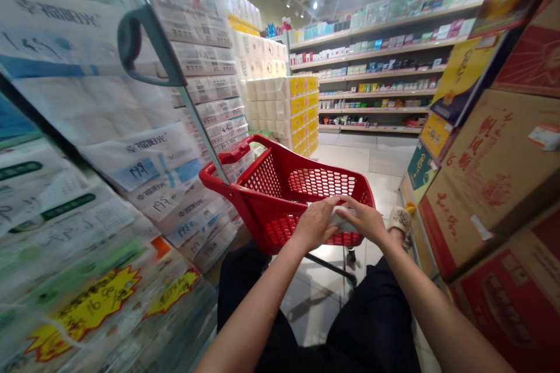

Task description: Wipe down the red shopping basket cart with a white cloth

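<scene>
A red wheeled shopping basket (258, 204) with holes in its walls stands tilted in front of my knees. Its long metal pull rod rises to a dark grey handle (142, 46) at the upper left. At the basket's near rim, my left hand (315, 222) and my right hand (365, 220) come together around a small white cloth-like piece (343, 217), fingers bent over it. Its exact kind is hard to make out, as the fingers cover much of it. The part of the rim behind both hands is hidden.
Stacked tissue packs (153, 157) with price signs line the left side. Cardboard cartons (494, 169) are piled close on the right, near my shoe (400, 218). Yellow and white packs (301, 113) stand beyond the basket, and shelves (376, 78) of small goods run along the back.
</scene>
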{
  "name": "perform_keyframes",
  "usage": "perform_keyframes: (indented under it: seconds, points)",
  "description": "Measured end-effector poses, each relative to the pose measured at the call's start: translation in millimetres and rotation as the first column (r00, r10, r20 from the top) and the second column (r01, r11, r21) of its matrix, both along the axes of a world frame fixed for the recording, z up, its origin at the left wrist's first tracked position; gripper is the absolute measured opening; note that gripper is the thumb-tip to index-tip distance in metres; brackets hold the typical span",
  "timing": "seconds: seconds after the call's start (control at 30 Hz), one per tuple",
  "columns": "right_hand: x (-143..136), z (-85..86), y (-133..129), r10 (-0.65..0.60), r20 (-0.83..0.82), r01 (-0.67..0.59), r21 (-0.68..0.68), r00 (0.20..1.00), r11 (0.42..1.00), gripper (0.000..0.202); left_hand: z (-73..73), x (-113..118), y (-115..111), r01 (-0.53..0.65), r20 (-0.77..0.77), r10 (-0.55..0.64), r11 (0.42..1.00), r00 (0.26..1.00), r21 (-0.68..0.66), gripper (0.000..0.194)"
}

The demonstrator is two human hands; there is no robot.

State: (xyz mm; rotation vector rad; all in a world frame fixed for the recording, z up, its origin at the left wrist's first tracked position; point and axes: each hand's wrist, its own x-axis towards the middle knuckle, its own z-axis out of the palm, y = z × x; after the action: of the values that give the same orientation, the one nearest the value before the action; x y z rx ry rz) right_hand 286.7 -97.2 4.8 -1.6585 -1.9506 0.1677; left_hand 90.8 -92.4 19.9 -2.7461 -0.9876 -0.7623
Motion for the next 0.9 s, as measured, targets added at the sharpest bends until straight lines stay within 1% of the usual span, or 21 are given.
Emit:
perform_keyframes:
  seconds: [0.03,0.07,0.13,0.17,0.23,0.3,0.37,0.4,0.47,0.53,0.63,0.7,0.8,0.9]
  points:
    - [2,-0.1,0,0.005,-0.010,-0.005,0.004,1.000,1.000,0.043,5.5,-12,1,0.011,-0.001,-0.011,1.000,1.000,0.012,0.065]
    - [4,-0.3,0,0.013,-0.017,-0.013,0.009,1.000,1.000,0.040,10.8,-27,3,-0.019,0.000,0.019,0.999,1.000,0.038,0.058]
    - [5,-1.2,1,0.024,-0.035,-0.023,0.028,0.999,0.999,0.038,18.4,-56,8,-0.151,0.007,0.151,0.983,0.989,0.101,0.042]
    - [5,-1.7,1,0.024,-0.050,-0.022,0.046,0.998,0.999,0.038,20.3,-70,10,-0.233,0.021,0.233,0.964,0.972,0.130,0.036]
    - [4,-2.5,1,0.007,-0.089,0.002,0.094,0.996,0.996,0.039,20.0,-89,15,-0.349,0.017,0.352,0.922,0.936,0.166,0.026]
    - [-2,-2.3,0,-0.057,-0.107,0.072,0.140,0.993,0.987,0.042,16.3,-98,19,-0.411,-0.003,0.419,0.893,0.908,0.184,0.021]
    - [-12,-0.6,-4,-0.124,-0.061,0.133,0.168,0.990,0.977,0.045,12.4,-98,22,-0.432,-0.019,0.443,0.882,0.896,0.189,0.021]
    - [-20,0.7,-5,-0.132,-0.008,0.131,0.179,0.991,0.975,0.045,11.0,-97,23,-0.437,-0.021,0.449,0.879,0.893,0.190,0.021]
    - [-39,4.2,-7,-0.102,0.118,0.077,0.202,0.988,0.976,0.044,9.8,-92,24,-0.442,-0.026,0.455,0.877,0.890,0.191,0.021]
    - [-63,8.4,-6,-0.072,0.213,0.020,0.236,0.974,0.972,0.042,10.1,-88,25,-0.450,-0.034,0.465,0.872,0.885,0.194,0.016]
    - [-97,14.6,3,-0.067,0.263,-0.004,0.262,0.963,0.965,0.041,10.9,-84,26,-0.449,-0.047,0.465,0.872,0.884,0.196,0.012]
    - [-111,17.6,9,-0.067,0.265,-0.004,0.259,0.962,0.966,0.040,11.2,-82,26,-0.446,-0.043,0.462,0.873,0.886,0.195,0.014]
    - [-113,18.5,13,-0.068,0.269,-0.005,0.263,0.961,0.965,0.043,11.8,-79,26,-0.446,-0.031,0.459,0.874,0.888,0.192,0.014]
    - [-96,15.6,9,-0.084,0.285,0.004,0.270,0.955,0.963,0.045,13.0,-78,25,-0.429,-0.028,0.441,0.884,0.897,0.184,0.015]
